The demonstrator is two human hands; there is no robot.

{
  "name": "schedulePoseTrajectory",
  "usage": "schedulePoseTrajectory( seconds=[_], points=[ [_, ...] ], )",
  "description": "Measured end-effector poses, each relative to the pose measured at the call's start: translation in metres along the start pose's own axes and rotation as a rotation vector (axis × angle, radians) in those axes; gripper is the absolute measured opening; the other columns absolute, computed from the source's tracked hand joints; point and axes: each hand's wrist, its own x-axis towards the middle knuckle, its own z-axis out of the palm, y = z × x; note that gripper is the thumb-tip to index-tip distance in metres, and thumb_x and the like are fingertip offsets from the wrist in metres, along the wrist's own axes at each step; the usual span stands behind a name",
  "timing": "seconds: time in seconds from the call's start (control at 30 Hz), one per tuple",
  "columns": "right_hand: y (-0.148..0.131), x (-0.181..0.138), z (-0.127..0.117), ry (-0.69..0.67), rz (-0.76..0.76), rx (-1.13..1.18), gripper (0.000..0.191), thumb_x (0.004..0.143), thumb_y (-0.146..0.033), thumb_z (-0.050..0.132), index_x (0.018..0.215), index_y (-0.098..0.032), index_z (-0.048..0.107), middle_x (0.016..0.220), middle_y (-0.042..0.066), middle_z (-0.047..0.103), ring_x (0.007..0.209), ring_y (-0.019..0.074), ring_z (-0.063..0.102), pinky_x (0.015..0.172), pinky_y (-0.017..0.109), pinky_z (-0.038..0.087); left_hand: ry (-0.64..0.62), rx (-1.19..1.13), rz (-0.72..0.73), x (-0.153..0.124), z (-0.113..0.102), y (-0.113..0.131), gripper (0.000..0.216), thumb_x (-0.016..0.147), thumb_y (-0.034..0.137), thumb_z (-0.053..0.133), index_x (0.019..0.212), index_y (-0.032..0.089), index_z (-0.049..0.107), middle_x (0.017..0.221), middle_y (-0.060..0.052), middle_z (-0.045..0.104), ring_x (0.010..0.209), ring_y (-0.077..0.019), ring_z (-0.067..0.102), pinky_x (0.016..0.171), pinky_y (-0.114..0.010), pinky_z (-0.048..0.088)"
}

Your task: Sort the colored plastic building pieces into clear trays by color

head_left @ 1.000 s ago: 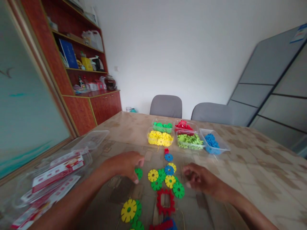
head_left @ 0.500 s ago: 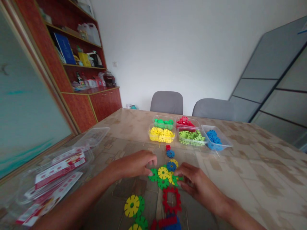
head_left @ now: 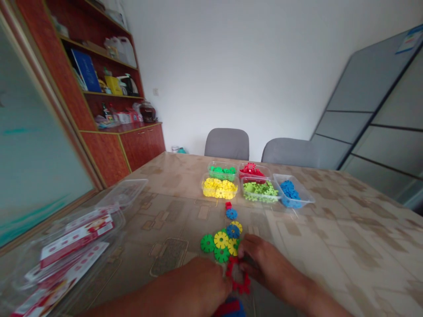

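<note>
A red square frame with toothed edges point(head_left: 243, 287) lies between my hands at the front of a row of plastic pieces. My right hand point(head_left: 264, 259) is curled, its fingertips closed at the frame's upper right side. My left hand point(head_left: 206, 281) is closed at the frame's left side; its back hides most of the fingers and anything in them. Beyond the frame, yellow notched discs point(head_left: 221, 240) and green notched discs point(head_left: 207, 243) form a joined cluster, with a blue disc point(head_left: 233, 231) above. Farther up are another blue disc point(head_left: 231, 214) and a small red piece point(head_left: 228, 205). Red and blue pieces point(head_left: 231, 308) show at the bottom edge.
Clear tubs hold yellow point(head_left: 220, 189), dark green point(head_left: 223, 171), red point(head_left: 251, 169), light green point(head_left: 260, 191) and blue pieces point(head_left: 290, 193) at the back. Clear plastic packaging with red-and-white labels point(head_left: 76, 237) lies on the left. Two grey chairs point(head_left: 226, 144) stand behind the table.
My left hand has moved toward me, from beside the green disc to the red frame, and its arm now covers the front-left discs. My right hand has shifted slightly nearer, onto the frame.
</note>
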Motion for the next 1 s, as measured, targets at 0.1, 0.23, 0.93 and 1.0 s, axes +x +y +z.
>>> schedulePoseTrajectory(
  seconds=[0.1, 0.23, 0.93, 1.0],
  points=[
    [0.003, 0.001, -0.002, -0.003, 0.039, -0.052, 0.018, 0.073, -0.002, 0.057, 0.079, -0.019, 0.055, 0.086, 0.001, 0.062, 0.076, 0.0151, 0.058, 0.064, 0.022, 0.038, -0.001, -0.002, 0.022, 0.003, 0.004, 0.0, 0.02, 0.077, 0.016, 0.066, 0.096, 0.018, 0.066, 0.087, -0.008, 0.072, 0.071, -0.0256, 0.068, 0.052, -0.027, 0.046],
    [0.003, -0.001, -0.006, -0.014, 0.054, -0.074, 0.015, 0.078, -0.006, 0.054, 0.084, -0.02, 0.056, 0.089, 0.003, 0.063, 0.078, 0.0159, 0.058, 0.067, 0.023, 0.038, 0.067, -0.082, 0.003, 0.007, 0.005, -0.015, 0.012, 0.083, 0.016, 0.061, 0.093, 0.02, 0.063, 0.088, -0.005, 0.07, 0.074, -0.022, 0.068, 0.056, -0.024, 0.047],
    [-0.013, -0.012, -0.014, -0.14, -0.059, 0.043, 0.018, 0.081, -0.008, 0.053, 0.092, -0.02, 0.06, 0.084, 0.0, 0.064, 0.073, 0.0128, 0.057, 0.064, 0.021, 0.04, -0.035, -0.041, 0.031, -0.002, -0.008, -0.031, 0.032, 0.066, 0.028, 0.081, 0.091, 0.023, 0.062, 0.092, 0.0, 0.068, 0.08, -0.0236, 0.066, 0.054, -0.025, 0.04],
    [-0.022, -0.015, -0.015, -0.161, -0.079, 0.067, 0.017, 0.086, -0.017, 0.056, 0.102, -0.022, 0.061, 0.099, 0.004, 0.065, 0.087, 0.017, 0.06, 0.074, 0.026, 0.045, -0.059, -0.002, 0.05, 0.0, -0.002, -0.027, 0.035, 0.063, 0.032, 0.082, 0.09, 0.022, 0.063, 0.093, -0.003, 0.068, 0.076, -0.025, 0.065, 0.05, -0.025, 0.039]
  ],
)
